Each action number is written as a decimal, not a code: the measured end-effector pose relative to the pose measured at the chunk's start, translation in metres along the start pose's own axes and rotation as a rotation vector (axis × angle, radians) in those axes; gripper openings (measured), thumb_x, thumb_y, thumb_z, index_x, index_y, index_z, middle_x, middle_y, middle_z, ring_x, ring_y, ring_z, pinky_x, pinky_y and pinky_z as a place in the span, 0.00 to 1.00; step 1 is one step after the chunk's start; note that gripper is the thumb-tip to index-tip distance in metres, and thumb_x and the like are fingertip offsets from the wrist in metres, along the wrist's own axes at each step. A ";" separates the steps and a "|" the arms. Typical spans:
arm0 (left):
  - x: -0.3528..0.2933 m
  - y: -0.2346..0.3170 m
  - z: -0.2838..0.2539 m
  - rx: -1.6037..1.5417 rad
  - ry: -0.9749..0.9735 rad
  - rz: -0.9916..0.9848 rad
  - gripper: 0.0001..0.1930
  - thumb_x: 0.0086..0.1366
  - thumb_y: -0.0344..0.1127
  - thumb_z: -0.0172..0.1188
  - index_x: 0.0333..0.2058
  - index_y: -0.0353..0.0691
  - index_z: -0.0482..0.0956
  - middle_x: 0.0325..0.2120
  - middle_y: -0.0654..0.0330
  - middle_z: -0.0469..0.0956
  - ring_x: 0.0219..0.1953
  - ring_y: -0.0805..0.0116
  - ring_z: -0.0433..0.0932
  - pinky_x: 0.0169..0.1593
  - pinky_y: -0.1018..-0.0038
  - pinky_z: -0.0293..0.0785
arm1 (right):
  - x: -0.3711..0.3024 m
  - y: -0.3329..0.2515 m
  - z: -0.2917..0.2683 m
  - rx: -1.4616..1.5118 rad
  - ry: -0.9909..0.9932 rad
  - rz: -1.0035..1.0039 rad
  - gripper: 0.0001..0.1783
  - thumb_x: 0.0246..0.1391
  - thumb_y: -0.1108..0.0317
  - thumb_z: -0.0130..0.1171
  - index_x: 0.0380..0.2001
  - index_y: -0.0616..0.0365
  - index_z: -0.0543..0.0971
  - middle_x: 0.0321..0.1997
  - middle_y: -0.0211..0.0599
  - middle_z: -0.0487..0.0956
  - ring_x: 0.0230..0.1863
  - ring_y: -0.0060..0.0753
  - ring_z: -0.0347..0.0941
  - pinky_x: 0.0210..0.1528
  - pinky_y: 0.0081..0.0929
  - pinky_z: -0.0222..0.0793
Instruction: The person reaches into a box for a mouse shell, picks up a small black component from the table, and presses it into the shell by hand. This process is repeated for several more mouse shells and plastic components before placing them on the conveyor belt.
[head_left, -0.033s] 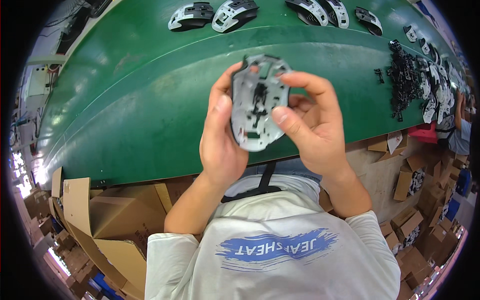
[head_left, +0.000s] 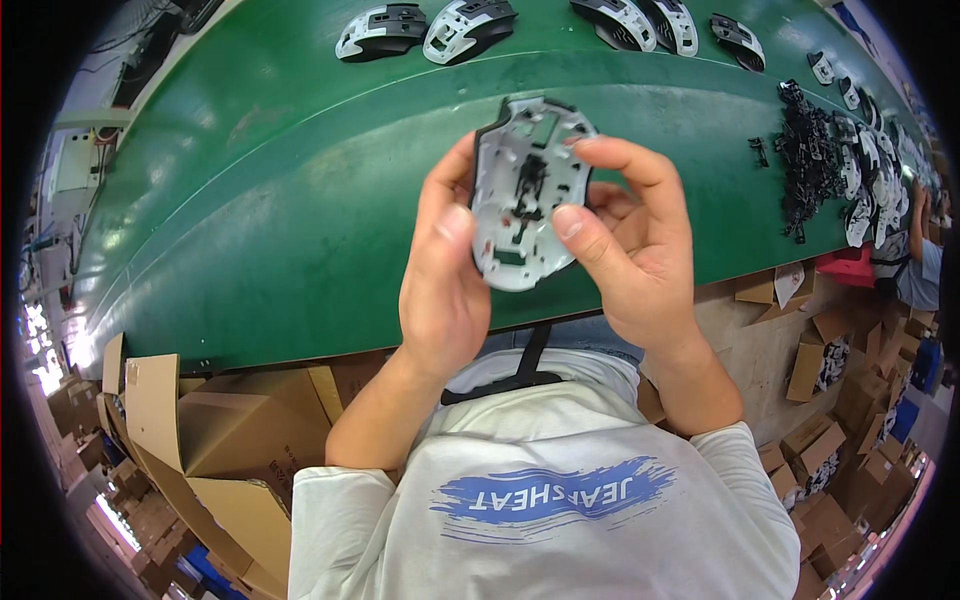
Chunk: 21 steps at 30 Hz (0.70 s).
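Between my two hands, above the green table, is a computer mouse shell (head_left: 497,222) with its pale grey inner side turned up. A dark edge runs around its rim, and a narrow black plastic part (head_left: 531,182) sits along its middle. My left hand (head_left: 437,285) grips the shell's left side, thumb close to the wall and fingers behind. On the opposite side my right hand (head_left: 645,255) is closed on it, with the thumb on the lower right edge and the index finger at the upper right. The fingers underneath are hidden.
Several black-and-white mouse shells (head_left: 468,30) stand along the far part of the green table (head_left: 300,220). To the right lie a heap of small black parts (head_left: 808,160) and a pile of white shells (head_left: 865,185). Open cardboard boxes (head_left: 250,425) flank me; another person (head_left: 925,255) is at far right.
The mouse shell has shifted slightly up and to the right and tilted a little. My left thumb has moved slightly, and both hands keep hold of the shell.
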<state>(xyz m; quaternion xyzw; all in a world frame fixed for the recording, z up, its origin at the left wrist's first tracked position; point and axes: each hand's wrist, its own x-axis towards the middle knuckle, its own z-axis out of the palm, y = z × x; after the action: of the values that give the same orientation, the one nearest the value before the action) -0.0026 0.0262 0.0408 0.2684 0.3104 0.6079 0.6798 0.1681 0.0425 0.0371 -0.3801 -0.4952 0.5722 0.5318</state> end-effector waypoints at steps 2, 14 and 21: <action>-0.009 0.002 0.005 0.279 0.041 0.038 0.33 0.72 0.28 0.53 0.74 0.30 0.60 0.67 0.46 0.72 0.68 0.60 0.73 0.71 0.62 0.68 | 0.000 0.000 -0.006 -0.100 0.006 -0.041 0.27 0.64 0.76 0.69 0.64 0.62 0.75 0.66 0.40 0.74 0.53 0.31 0.78 0.55 0.28 0.80; -0.011 -0.016 -0.014 0.807 0.051 0.188 0.29 0.69 0.19 0.53 0.69 0.28 0.68 0.56 0.52 0.82 0.56 0.69 0.82 0.62 0.71 0.77 | 0.000 0.013 0.010 -0.528 -0.055 -0.128 0.38 0.53 0.79 0.65 0.68 0.63 0.69 0.62 0.47 0.78 0.45 0.38 0.84 0.46 0.31 0.83; -0.012 -0.025 -0.023 0.896 0.067 0.226 0.27 0.69 0.19 0.53 0.68 0.27 0.69 0.53 0.53 0.84 0.52 0.69 0.83 0.59 0.72 0.78 | -0.004 0.025 0.011 -0.583 -0.046 -0.152 0.36 0.54 0.81 0.65 0.67 0.64 0.69 0.66 0.47 0.78 0.49 0.42 0.85 0.49 0.32 0.82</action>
<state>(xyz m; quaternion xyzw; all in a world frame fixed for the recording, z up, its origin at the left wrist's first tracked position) -0.0037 0.0113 0.0082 0.5480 0.5331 0.4925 0.4159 0.1527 0.0378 0.0149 -0.4656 -0.6775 0.3731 0.4301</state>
